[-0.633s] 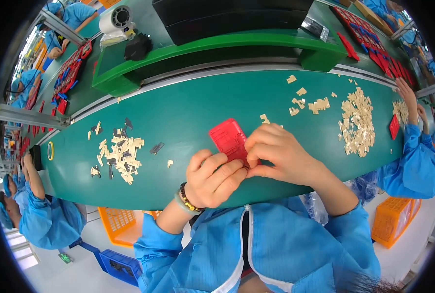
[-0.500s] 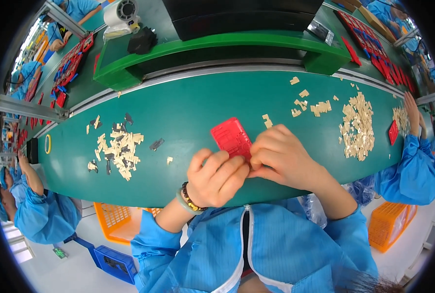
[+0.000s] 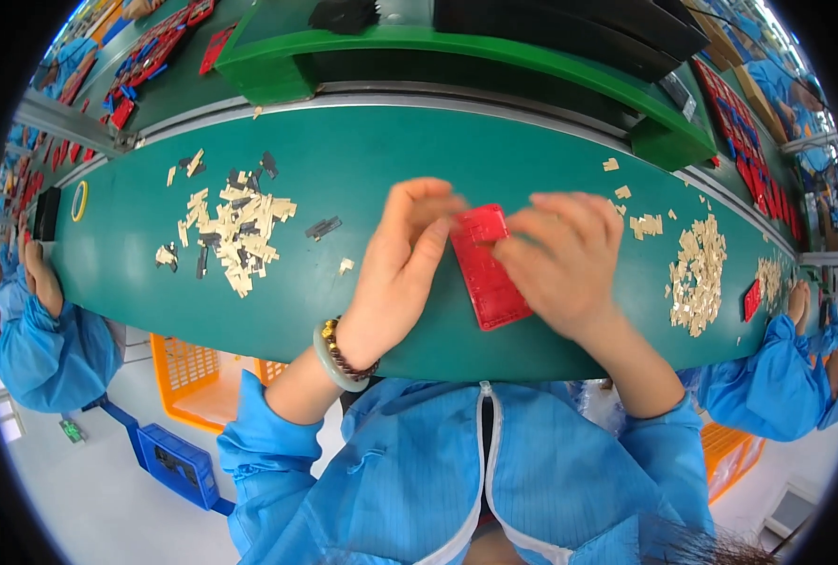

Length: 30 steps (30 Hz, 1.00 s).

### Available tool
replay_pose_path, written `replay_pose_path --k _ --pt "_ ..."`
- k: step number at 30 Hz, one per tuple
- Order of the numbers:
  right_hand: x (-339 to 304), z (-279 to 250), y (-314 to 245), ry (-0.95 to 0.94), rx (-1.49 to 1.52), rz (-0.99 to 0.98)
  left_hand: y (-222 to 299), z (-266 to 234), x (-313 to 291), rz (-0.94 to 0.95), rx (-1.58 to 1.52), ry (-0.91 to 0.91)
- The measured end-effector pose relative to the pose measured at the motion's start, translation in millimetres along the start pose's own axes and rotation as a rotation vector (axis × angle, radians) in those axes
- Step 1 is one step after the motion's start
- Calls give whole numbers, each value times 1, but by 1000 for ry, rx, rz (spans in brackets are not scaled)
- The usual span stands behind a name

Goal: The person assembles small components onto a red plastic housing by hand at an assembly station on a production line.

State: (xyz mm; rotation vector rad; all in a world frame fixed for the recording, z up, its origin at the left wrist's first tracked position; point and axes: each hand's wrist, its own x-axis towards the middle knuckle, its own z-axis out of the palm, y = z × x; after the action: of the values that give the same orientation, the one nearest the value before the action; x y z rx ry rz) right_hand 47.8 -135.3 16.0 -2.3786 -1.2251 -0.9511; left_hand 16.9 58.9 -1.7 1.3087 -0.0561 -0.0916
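Note:
A red plastic shell, flat and rectangular with molded recesses, lies at a slant in front of me between my hands. At its upper left corner is my left hand, with thumb and fingers apart and the fingertips blurred. My right hand is over the right edge of the shell; its fingers are stretched and spread, smeared by motion. I see nothing held in either hand. Whether the fingertips touch the shell, I cannot tell. A bracelet of dark beads and a pale bangle circle my left wrist.
Cream and black small pieces are heaped at left. Another cream heap lies at right, with loose pieces nearby. A green shelf spans the back. Co-workers' sleeves show at both sides. An orange crate stands below the table.
My hands have drawn apart from their pinch at the shell's lower edge. The shell is turned and more of it shows. The whole view has shifted.

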Motion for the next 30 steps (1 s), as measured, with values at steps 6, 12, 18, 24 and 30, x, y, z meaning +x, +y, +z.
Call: replay_pose_path --k 6,12,18,24,30 --pt "-15 50 34 -437 1174 1144 -39 -2 -14 689 1271 -218" --pt "-12 55 36 -496 1014 1154 -52 -3 -15 696 1469 -285" --pt "-10 56 35 -496 973 1159 -53 -4 -16 694 1487 -290" --pt "-6 56 28 -479 931 1173 -50 -6 -18 668 1524 -304" --pt "-8 55 28 -459 929 1172 -52 -4 -18 671 1527 -292"
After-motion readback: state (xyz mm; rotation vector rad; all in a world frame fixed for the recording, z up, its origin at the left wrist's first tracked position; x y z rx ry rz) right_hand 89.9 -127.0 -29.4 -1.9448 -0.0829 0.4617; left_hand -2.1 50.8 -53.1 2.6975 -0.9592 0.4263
